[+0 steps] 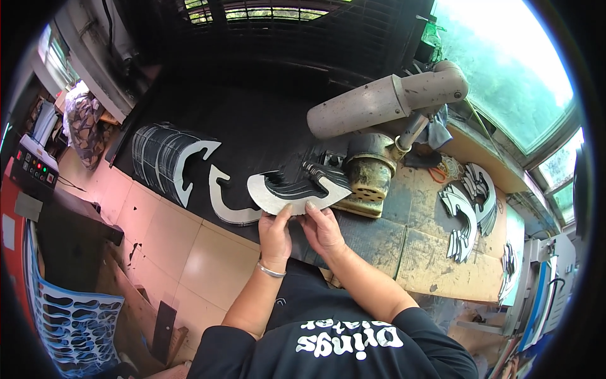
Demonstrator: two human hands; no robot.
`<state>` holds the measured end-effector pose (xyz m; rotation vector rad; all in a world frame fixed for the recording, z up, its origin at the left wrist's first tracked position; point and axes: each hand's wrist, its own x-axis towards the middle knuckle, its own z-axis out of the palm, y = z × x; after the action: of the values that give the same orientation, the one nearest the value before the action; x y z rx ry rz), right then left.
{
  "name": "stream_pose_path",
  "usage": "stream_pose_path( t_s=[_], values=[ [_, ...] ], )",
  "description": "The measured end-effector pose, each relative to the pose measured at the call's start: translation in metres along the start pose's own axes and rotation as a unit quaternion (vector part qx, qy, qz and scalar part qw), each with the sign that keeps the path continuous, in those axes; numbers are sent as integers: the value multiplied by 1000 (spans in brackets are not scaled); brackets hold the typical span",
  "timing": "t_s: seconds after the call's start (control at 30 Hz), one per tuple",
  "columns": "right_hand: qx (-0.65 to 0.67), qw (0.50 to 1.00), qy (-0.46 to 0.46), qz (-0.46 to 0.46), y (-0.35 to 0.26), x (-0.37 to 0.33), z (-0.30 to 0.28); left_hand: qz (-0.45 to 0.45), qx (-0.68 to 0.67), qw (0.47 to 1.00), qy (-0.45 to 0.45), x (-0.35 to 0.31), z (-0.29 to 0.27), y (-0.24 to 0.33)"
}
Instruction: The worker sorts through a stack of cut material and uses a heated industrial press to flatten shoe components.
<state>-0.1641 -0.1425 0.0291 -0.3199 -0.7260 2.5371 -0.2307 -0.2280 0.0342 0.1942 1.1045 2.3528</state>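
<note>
Both hands grip the near edge of a crescent-shaped, pale grey piece, its face turned toward me and dark material behind it. My left hand has its thumb on the face, left of the middle. Close by on the right, my right hand pinches the same edge; the fingers behind the piece are hidden. A similar curved piece or thin pile rests on the black bench just left of my hands. Farther left stands a long row of nested dark pieces with pale edges.
A round, grimy machine head under a grey cylindrical housing stands just beyond my right hand. Fanned curved pieces lie on the stained cardboard at right, near orange-handled scissors. A control box with lit buttons is at far left.
</note>
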Motion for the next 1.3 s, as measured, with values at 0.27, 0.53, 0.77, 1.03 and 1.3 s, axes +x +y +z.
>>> stream_pose_path(
  t_s=[0.27,0.53,0.77,1.03,1.3],
  values=[
    [39,998,-19,41,-1,1,-13,-112,-107,986,-56,3,-20,17],
    [-108,989,-23,96,-5,-16,-23,-25,-26,998,-53,9,-20,33],
    [-287,957,-14,-47,-44,-10,-53,-16,55,995,-87,22,-25,77],
    [-307,945,-80,84,-61,38,-33,-55,91,990,-97,28,-29,89],
    [-314,941,-108,62,-51,26,-33,29,270,962,-29,44,-30,80]
  ],
)
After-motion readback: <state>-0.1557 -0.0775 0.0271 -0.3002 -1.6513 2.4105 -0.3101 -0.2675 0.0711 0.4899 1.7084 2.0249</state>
